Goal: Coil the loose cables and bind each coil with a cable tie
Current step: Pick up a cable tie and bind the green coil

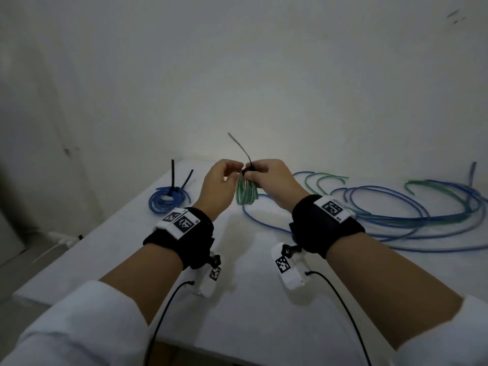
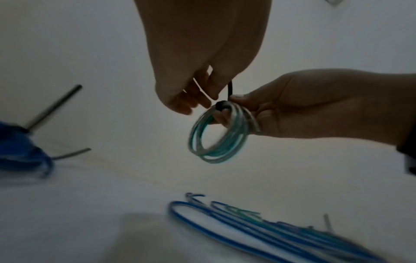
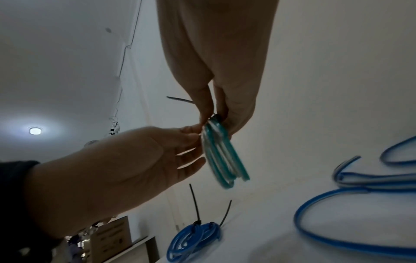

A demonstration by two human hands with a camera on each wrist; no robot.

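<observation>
A small green cable coil (image 1: 247, 192) (image 2: 216, 142) (image 3: 223, 160) hangs in the air above the white table (image 1: 237, 313). A black cable tie (image 1: 239, 145) (image 2: 221, 105) (image 3: 180, 100) is looped round its top, with the tail sticking up and to the left. My right hand (image 1: 250, 173) (image 2: 228, 108) (image 3: 217, 121) pinches the coil's top at the tie's head, one finger passing through the coil. My left hand (image 1: 233, 171) (image 2: 193, 105) (image 3: 191, 135) is just left of the coil, its loosely bent fingertips at the coil's side, holding nothing.
A blue coil (image 1: 169, 199) (image 2: 22, 156) (image 3: 193, 240) bound with black ties lies at the table's far left. Loose blue and green cables (image 1: 396, 207) (image 2: 247, 222) (image 3: 360, 195) sprawl across the right side. Beyond the table's left edge, a white power strip (image 1: 63, 237) lies on the floor.
</observation>
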